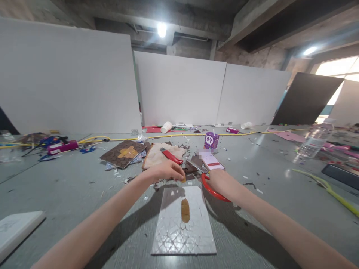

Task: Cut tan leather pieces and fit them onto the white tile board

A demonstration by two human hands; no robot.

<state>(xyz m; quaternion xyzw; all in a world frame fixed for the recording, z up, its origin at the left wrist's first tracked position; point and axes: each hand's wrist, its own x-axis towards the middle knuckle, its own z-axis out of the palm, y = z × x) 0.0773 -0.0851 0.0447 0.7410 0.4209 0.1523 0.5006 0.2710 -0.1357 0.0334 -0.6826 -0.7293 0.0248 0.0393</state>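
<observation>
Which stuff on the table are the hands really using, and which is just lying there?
In use:
- left hand pinching a small tan piece
- right hand on the red-handled scissors
- silver patterned sheet with a tan piece stuck on

Lying about:
- purple carton
- phone
- water bottle
- yellow cable
- paper cup
- red cutter

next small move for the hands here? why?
Probably close the red-handled scissors in the right hand on the small tan piece pinched by the left hand. The blades point toward that piece, above the silver patterned sheet, where another tan piece already lies. Whether the blades touch the pinched piece is unclear.
</observation>
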